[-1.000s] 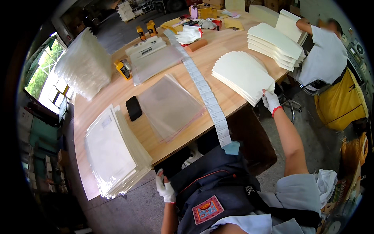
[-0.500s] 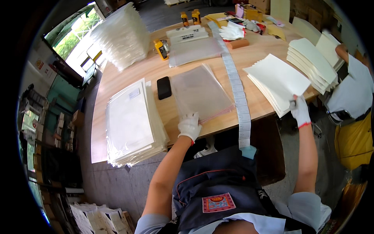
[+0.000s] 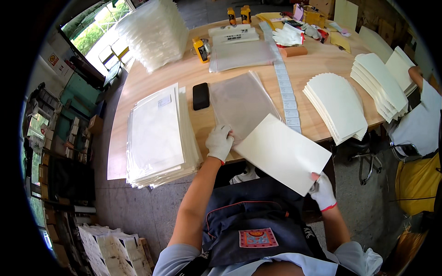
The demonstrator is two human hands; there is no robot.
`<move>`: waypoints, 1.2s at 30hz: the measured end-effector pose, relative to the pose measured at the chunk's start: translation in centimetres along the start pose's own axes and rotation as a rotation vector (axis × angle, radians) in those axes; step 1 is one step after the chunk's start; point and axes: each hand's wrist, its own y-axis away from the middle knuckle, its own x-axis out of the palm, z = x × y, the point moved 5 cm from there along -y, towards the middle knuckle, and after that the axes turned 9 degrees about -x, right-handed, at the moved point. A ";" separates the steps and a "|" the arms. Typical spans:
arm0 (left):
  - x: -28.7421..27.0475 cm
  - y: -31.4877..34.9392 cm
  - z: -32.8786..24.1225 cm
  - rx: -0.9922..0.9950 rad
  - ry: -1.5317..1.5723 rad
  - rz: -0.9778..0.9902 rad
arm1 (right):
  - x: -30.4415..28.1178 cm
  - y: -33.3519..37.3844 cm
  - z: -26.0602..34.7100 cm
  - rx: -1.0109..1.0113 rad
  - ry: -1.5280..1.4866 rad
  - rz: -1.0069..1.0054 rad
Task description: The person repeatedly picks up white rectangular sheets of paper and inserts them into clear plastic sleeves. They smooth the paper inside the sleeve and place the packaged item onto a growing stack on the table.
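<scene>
My right hand point(image 3: 323, 192), in a white knit glove with a red cuff, pinches the near right corner of a cream-white card sheet point(image 3: 284, 154). The sheet is held tilted over the table's front edge. Its left corner lies beside my left hand point(image 3: 220, 141), over the near end of a stack of clear plastic bags point(image 3: 241, 99). My left hand, gloved alike, has its fingers curled closed on the near edge of the top bag. What exactly lies between those fingertips is partly hidden.
Left of the bags are a black phone point(image 3: 200, 96) and a pile of bagged sheets point(image 3: 156, 133). A label strip point(image 3: 286, 92) runs down the table point(image 3: 317, 64). Fanned cream sheets point(image 3: 335, 103) lie right, near another person's arm point(image 3: 415, 76). A yellow bottle point(image 3: 200, 49) stands farther back.
My right hand has brought one sheet leftward from the fanned stack to the front of the bags. My left hand has shifted slightly, its fingers now curled at the bag edge.
</scene>
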 end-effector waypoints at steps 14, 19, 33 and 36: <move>3.4 5.7 -4.7 -0.732 1.589 -0.063 | 6.2 2.4 -4.2 -0.040 -0.138 0.009; 12.0 6.9 -2.4 -0.781 1.736 0.325 | 6.0 0.7 -3.3 -0.088 0.053 0.055; 8.2 16.2 -1.3 -0.972 1.599 0.720 | 8.6 -4.7 -10.5 0.222 -0.195 0.062; 5.7 16.3 0.8 -0.912 1.396 0.605 | 11.1 -2.9 -8.9 0.185 0.415 0.376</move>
